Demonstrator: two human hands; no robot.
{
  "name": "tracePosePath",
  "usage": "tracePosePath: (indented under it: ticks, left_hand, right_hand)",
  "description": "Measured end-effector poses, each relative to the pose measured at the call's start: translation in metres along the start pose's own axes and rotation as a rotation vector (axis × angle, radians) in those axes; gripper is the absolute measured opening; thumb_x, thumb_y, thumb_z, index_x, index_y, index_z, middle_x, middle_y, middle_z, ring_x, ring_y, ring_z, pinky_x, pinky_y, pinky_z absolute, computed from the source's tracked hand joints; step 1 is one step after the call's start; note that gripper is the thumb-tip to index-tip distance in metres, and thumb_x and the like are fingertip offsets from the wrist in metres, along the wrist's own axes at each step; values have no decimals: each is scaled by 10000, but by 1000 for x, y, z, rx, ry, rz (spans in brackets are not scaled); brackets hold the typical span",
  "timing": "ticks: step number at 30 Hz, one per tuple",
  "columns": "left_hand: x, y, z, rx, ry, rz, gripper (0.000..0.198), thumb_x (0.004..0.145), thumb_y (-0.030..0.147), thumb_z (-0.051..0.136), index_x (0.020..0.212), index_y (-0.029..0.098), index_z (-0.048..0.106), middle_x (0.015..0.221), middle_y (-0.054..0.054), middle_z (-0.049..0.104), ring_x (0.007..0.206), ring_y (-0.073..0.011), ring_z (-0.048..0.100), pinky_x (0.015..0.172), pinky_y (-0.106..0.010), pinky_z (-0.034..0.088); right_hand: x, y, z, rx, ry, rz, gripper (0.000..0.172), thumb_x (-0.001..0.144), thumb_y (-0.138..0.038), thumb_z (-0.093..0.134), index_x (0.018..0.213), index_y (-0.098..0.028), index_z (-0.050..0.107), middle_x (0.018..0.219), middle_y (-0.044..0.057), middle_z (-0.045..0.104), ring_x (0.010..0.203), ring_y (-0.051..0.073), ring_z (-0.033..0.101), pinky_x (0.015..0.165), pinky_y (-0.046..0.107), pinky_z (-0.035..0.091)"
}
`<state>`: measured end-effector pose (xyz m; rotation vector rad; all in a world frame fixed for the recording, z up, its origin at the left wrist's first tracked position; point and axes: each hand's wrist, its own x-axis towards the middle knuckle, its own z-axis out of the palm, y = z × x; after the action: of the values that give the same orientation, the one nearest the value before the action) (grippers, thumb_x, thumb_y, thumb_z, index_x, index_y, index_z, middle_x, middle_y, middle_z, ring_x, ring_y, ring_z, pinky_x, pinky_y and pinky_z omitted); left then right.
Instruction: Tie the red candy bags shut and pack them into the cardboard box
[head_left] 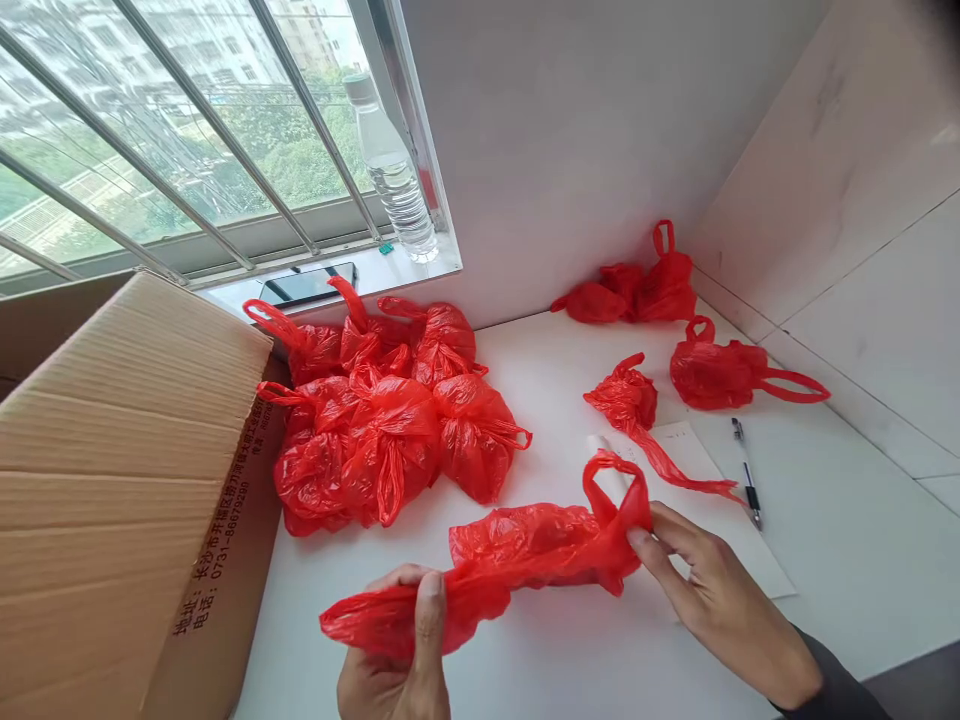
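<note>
A thin red plastic bag (pixel 525 545) is stretched between my two hands above the white table. My left hand (pixel 409 650) grips its gathered left end, thumb on top and fingers underneath. At the other end, my right hand (pixel 697 580) pinches the bag between thumb and fingers, just below a looped handle. The bag looks flat and crumpled; whether anything is inside I cannot tell. Beyond it sits a heap of several filled, knotted red bags (pixel 390 420). A small twisted red bag (pixel 626 395) lies past my right hand, its long tail trailing over a sheet of paper (pixel 686 450).
A cardboard box (pixel 127 480) with printed writing stands at the left. Along the back wall rest more red bags (pixel 645 290), with another red bag (pixel 716 375) nearer. A pen (pixel 751 495) lies by the paper. On the windowsill are a water bottle (pixel 394 180) and a phone (pixel 307 287).
</note>
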<state>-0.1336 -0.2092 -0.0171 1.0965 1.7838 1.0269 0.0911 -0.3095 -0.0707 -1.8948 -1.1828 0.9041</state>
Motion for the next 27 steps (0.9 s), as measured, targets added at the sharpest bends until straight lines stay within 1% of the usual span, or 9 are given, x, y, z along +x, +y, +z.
tracePosePath:
  ticks: [2,5,8,11,14,16,19,22,27]
  left_hand:
    - [2,0,-2,-43,25,4,505,656,625,791,885,189,676,791,-30,688,726,-215,667,590,-270,559]
    - [-1,1,-4,-96,-78,-25,551,658,579,816,1024,185,695,926,-68,735,869,-260,707,665,-294,593]
    - [-7,3,-4,-101,-196,-22,561,678,516,829,1107,178,704,1048,-103,748,1027,-296,697,808,-332,599]
    - [-11,3,-7,-89,-235,32,464,703,505,816,1019,174,737,1051,-110,747,1021,-286,696,817,-322,603]
    - [-13,1,-10,-65,-261,81,411,709,493,814,958,173,746,1031,-111,742,951,-273,705,752,-315,619]
    - [-14,-1,-12,-58,-282,87,399,717,483,811,962,175,747,1000,-108,743,907,-268,711,739,-334,627]
    - [-14,-4,-13,-54,-277,93,395,726,487,803,965,176,752,996,-108,743,917,-275,711,746,-349,631]
    - [-13,-7,-14,-53,-216,113,399,737,500,790,979,185,759,1037,-110,740,980,-283,698,734,-320,622]
    - [-15,-7,-11,-60,-223,136,410,799,487,744,1104,213,738,1083,-93,728,1019,-264,674,758,-311,608]
  right_hand:
    - [-2,2,-4,-27,23,25,324,1024,-450,389,803,-246,511,850,8,574,790,171,596,646,281,516]
    - [-8,1,-9,-57,83,52,218,996,-451,452,1037,-270,566,1034,33,628,922,195,646,574,255,533]
    - [-18,-11,-14,-82,265,2,372,966,-420,528,1325,-327,492,1300,55,585,1085,228,639,718,305,594]
    - [-27,-33,-17,-96,425,-265,400,952,-285,567,1345,-313,498,1296,60,577,1185,230,587,904,334,561]
    - [-22,-55,-12,-165,236,-645,388,943,-109,527,1303,-254,522,1204,59,613,1168,196,575,982,316,504]
    - [-14,-63,-6,-272,82,-727,333,953,-81,492,1255,-214,541,1136,60,635,1089,205,589,994,373,481]
    - [-3,-63,4,-463,-9,-648,160,987,-140,447,1005,-209,590,900,33,626,857,228,579,855,467,482]
    - [-1,-56,7,-550,-67,-576,217,1004,-195,415,833,-224,546,769,10,561,707,220,517,658,412,444]
    - [-2,-48,7,-586,-68,-515,125,1001,-230,460,1081,-228,555,860,12,592,742,226,557,668,400,439]
